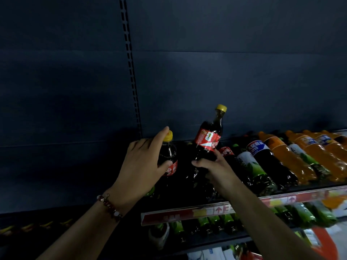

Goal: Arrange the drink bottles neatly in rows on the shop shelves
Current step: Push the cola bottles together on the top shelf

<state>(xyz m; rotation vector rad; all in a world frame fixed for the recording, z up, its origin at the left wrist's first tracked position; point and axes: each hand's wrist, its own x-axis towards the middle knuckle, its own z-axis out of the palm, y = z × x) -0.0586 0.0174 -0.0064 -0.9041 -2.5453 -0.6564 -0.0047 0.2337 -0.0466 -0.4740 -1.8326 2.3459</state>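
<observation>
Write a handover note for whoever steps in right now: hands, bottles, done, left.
Left hand: grips a yellow-capped cola bottle standing upright at the left end of the shelf, forefinger at its cap.
Right hand: grips a second cola bottle, tilted right.
Done: little that shows; only the left cola stands.
Left: stand the tilted cola beside the first, then upright and row the lying bottles to the right: cola, green-label and orange ones.

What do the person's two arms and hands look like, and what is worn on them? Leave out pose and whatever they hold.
Both forearms are bare, with no sleeves in view and no gloves. The left hand has a beaded bracelet at the wrist, with dark red beads and a few pale ones. The right hand and its wrist show no jewellery or watch.
</observation>
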